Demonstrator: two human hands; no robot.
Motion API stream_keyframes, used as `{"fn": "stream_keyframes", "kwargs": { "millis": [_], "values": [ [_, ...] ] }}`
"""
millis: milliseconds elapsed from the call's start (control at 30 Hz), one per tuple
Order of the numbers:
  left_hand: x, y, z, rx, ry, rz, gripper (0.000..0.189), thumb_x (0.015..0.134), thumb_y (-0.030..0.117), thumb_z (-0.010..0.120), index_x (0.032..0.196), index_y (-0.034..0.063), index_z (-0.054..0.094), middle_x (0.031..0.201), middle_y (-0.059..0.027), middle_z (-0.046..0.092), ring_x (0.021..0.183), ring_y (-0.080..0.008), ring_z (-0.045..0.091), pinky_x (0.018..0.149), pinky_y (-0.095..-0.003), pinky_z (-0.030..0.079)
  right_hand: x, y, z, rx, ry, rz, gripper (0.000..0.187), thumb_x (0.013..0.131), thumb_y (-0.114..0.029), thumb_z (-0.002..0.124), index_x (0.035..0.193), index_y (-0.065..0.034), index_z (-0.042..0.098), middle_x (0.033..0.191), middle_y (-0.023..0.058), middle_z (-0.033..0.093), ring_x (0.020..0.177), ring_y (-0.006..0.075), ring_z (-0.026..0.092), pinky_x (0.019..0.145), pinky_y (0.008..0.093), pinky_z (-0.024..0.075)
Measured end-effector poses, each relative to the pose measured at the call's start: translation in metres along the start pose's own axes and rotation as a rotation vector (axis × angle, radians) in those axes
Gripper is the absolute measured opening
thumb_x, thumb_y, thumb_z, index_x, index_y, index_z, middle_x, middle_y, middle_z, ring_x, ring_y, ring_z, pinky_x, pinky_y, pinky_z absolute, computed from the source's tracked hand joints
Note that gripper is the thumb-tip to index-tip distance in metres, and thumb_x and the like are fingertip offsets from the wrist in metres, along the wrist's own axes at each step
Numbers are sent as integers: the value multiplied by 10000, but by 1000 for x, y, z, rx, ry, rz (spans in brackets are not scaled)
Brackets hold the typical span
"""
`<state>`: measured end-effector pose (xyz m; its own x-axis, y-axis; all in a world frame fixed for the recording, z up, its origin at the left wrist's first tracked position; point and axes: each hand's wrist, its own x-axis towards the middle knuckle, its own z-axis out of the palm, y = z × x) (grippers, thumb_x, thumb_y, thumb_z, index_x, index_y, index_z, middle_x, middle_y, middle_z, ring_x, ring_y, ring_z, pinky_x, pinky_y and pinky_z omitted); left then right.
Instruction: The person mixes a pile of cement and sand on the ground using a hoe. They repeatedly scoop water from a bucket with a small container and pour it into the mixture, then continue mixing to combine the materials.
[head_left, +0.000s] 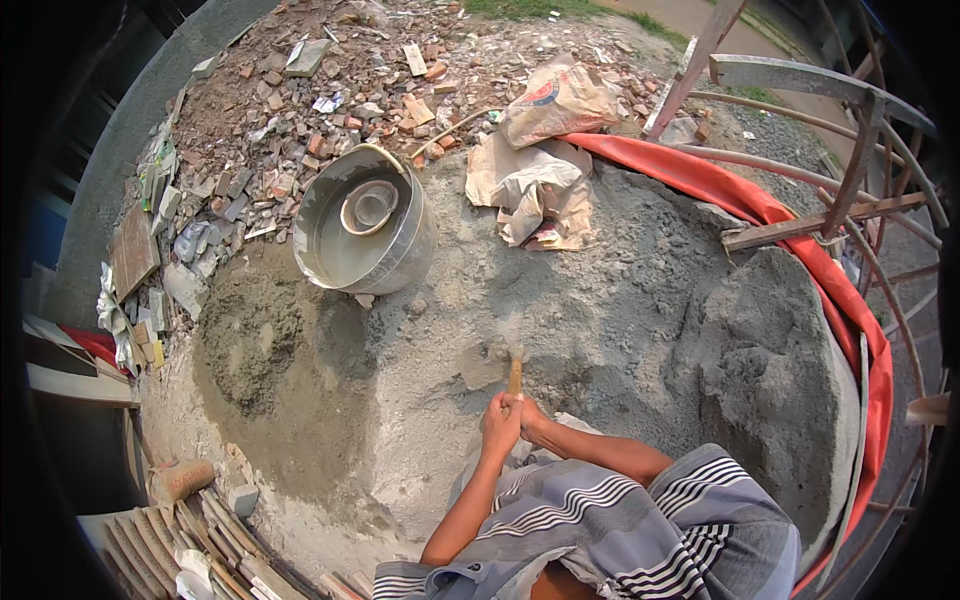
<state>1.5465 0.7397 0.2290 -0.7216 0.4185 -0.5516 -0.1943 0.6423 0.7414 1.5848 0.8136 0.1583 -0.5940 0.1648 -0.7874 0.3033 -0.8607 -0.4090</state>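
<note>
Both hands are closed around the wooden handle (516, 374) of a tool, my left hand (501, 424) and my right hand (534, 418) close together near its end. The handle points away from me, and its head, which I cannot make out clearly, is down in the grey sand or dry mix (570, 330). A little dust hangs over that spot. Up and to the left stands a large bucket (420, 240) of grey water, with a smaller round container (367, 208) inside it. Left of my hands lies a mound of wet mortar (255, 337).
Torn paper cement bags (559, 105) lie ahead, beside brick rubble (315, 142). A red tarpaulin (877, 390) curves along the right, under wooden poles and frames (847, 165). Stacked wood strips (217, 547) and a small sack (182, 478) sit at the lower left.
</note>
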Motion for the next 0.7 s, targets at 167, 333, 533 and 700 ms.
{"fn": "stream_keyframes", "kwargs": {
  "millis": [167, 333, 533, 700],
  "values": [
    [23, 11, -52, -60, 131, -65, 582, 949, 472, 503, 1306, 12, 499, 1260, -236, 569, 1188, -337, 547, 979, -383, 421, 25, -5, 58, -171, -5, 111, 315, 918, -310, 585, 1007, -9, 614, 874, 104, 624, 701, 196, 620, 557, 357, 500],
    [56, 16, -104, -140, 221, -136, 517, 969, 445, 478, 1232, 7, 552, 1186, -219, 599, 1107, -318, 575, 928, -389, 442, 39, -20, 129, -262, -21, 149, 402, 936, -434, 541, 916, -38, 609, 755, 56, 613, 551, 151, 573, 442, 299, 424],
    [125, -2, -110, -452, 238, -333, 533, 975, 480, 457, 1167, -8, 554, 1091, -188, 601, 1007, -275, 591, 850, -392, 471, 90, -39, 149, -416, -15, 269, 442, 951, -473, 479, 907, -51, 602, 636, 34, 565, 441, 121, 491, 367, 284, 333],
    [182, -26, -95, -376, 273, -545, 532, 965, 474, 475, 1163, -13, 559, 1062, -187, 611, 926, -269, 626, 718, -348, 515, 152, -42, 136, -448, -265, 445, 470, 961, -503, 432, 945, -65, 603, 631, 37, 569, 430, 132, 506, 363, 272, 353]
  ]
}}
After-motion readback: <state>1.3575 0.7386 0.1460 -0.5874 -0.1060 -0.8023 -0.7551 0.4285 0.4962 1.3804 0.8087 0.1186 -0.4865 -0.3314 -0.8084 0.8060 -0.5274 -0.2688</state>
